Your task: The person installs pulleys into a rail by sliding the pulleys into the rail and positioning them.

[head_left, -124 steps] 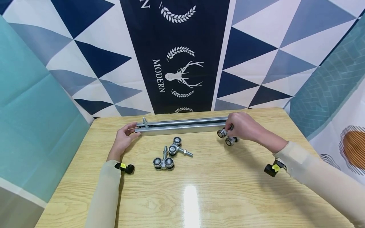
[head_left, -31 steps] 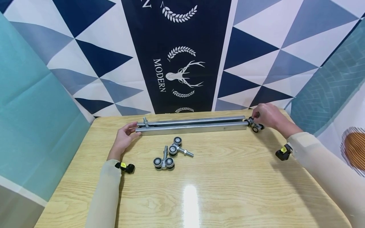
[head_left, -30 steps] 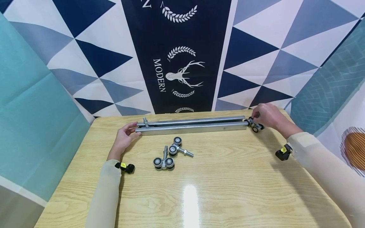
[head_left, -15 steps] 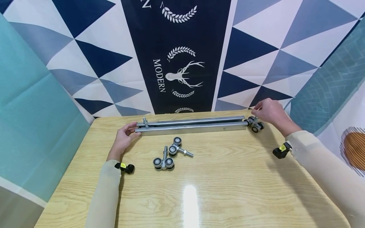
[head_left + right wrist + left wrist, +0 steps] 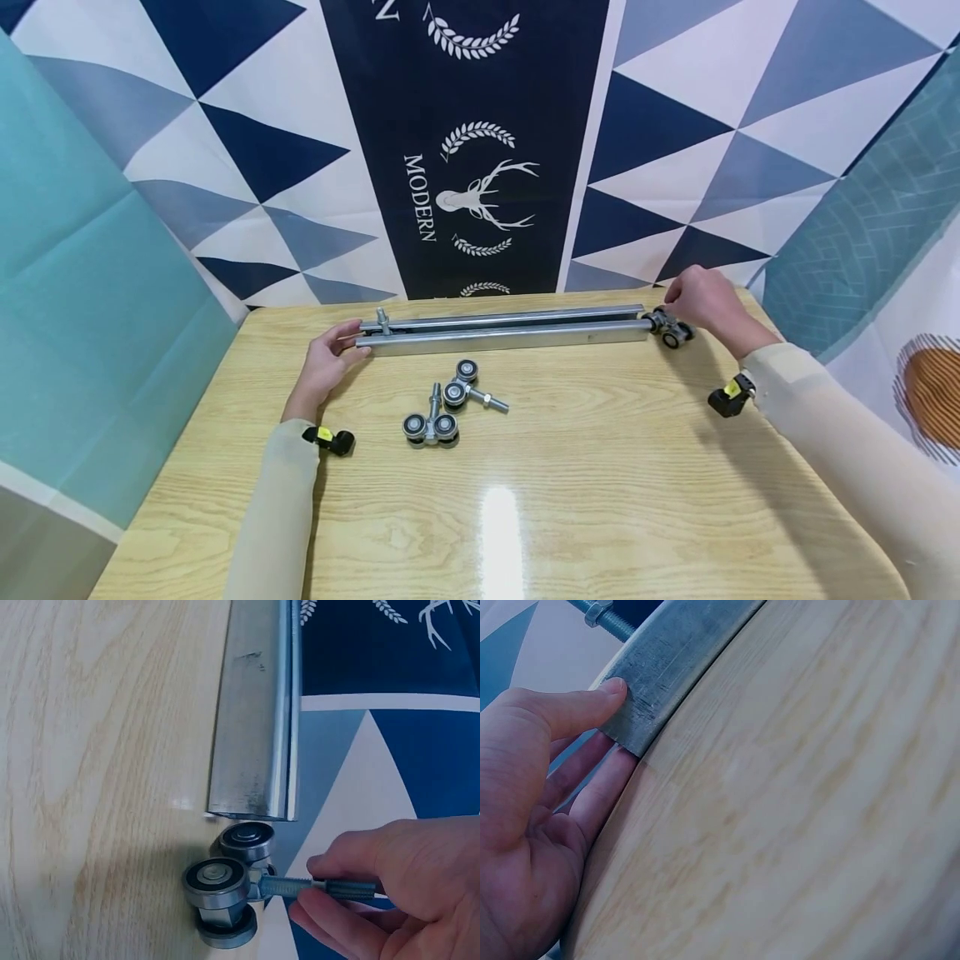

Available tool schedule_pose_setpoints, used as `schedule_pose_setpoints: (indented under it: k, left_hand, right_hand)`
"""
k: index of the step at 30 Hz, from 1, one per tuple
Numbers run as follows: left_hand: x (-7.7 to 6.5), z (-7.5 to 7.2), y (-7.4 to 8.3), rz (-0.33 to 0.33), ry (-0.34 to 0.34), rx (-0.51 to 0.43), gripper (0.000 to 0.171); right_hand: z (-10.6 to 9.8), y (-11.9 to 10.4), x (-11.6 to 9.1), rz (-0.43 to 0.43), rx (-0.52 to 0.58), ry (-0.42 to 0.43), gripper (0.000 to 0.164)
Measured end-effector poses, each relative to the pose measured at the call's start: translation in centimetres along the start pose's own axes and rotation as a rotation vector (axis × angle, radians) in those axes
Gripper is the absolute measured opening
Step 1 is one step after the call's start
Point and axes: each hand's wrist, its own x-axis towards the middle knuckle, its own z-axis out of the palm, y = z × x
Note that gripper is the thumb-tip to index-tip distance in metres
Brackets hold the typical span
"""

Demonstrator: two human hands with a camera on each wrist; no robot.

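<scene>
A galvanized steel track lies along the back of the table with its slot facing up. My left hand holds its left end; in the left wrist view the thumb presses the front face and the other fingers reach behind the end. At the right end my right hand pinches the threaded bolt of a four-wheeled roller trolley. The trolley's wheels are close to the track's open end, bolt upward. Another trolley's bolt sticks up from the slot near the left end, its wheels mostly hidden inside.
Two loose roller trolleys, one with its bolt pointing right and one with its bolt pointing back, lie in front of the track on the wooden table. A patterned cloth hangs right behind the table.
My right hand has carried the trolley right to the track's end. Within the last second its fingers lifted up the bolt, then came slightly down. The left hand stays put.
</scene>
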Motion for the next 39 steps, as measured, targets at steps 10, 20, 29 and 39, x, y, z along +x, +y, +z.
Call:
schedule_pose_setpoints:
  k: [10,20,29,39]
  left_hand:
    - [0.11,0.05,-0.06,0.005,-0.011,0.006,0.064]
    - [0.34,0.02,-0.09,0.008,-0.008,0.001,0.064]
    - [0.33,-0.01,-0.13,0.010,-0.004,0.003,0.064]
    - [0.09,-0.13,-0.05,0.005,-0.003,-0.008,0.066]
  right_hand:
    - [0.51,0.53,0.19,0.003,0.043,0.037,0.010]
    - [0.50,0.87,0.31,0.020,0.066,0.056,0.009]
    - [-0.20,0.94,0.59,-0.013,0.054,0.049,0.010]
    - [-0.23,0.83,0.72,-0.102,0.004,-0.001,0.010]
